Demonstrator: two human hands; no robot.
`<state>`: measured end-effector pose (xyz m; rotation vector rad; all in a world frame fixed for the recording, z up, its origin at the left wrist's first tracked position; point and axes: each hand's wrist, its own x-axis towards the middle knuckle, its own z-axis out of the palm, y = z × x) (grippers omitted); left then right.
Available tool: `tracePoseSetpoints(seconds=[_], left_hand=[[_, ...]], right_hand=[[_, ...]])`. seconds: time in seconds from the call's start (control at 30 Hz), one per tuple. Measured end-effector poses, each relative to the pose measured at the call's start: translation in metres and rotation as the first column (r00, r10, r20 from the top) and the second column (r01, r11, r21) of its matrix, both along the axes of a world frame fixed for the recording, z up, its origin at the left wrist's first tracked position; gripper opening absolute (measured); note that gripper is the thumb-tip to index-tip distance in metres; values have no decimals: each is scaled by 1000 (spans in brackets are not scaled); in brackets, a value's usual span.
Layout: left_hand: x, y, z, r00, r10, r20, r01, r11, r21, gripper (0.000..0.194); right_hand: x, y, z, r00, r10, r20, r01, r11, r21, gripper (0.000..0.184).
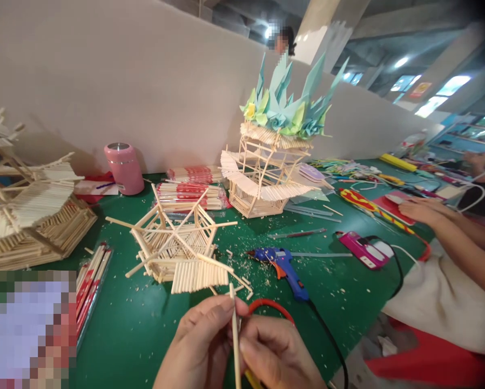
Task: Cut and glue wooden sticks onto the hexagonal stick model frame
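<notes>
My left hand and my right hand meet at the bottom centre, both pinched on a thin wooden stick that stands nearly upright between them. A red-handled tool and a yellow piece show behind and under my right hand; which fingers hold them is hidden. Just beyond the hands lies a half-built stick roof frame on the green table. A blue glue gun lies to its right, its black cord running toward me.
A finished stick pavilion topped with green paper leaves stands at centre back. Another stick model sits at left, a pink cup and packs of chopsticks behind. A pink box and another person's arms are at right.
</notes>
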<state>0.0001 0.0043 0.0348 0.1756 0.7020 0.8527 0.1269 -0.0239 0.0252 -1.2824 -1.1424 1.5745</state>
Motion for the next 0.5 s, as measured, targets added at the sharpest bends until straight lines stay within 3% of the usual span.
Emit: tracePoseSetpoints(seconds=[0.1,0.2,0.33,0.4,0.5], left_hand=[[-17,-5,1,992,30,-121,-23,998,62,19],[-41,-9,-2,939,-9,-342,72,983,170,23],[-63,-14,-14,845,47,-533,127,950,286,25],[-67,-17,-20,757,111,-644,152,929,338,25],[-67,-19,-26,551,242,-799,264,857,442,26]], right_hand=[[16,0,3,980,-114,164,98,990,100,42],[34,-1,-5,911,-234,341,172,964,203,30],[48,-6,-21,793,-179,583,56,973,224,19],[49,-8,-26,723,-154,673,-49,961,273,14],[47,-11,-31,661,-161,733,-168,920,354,12]])
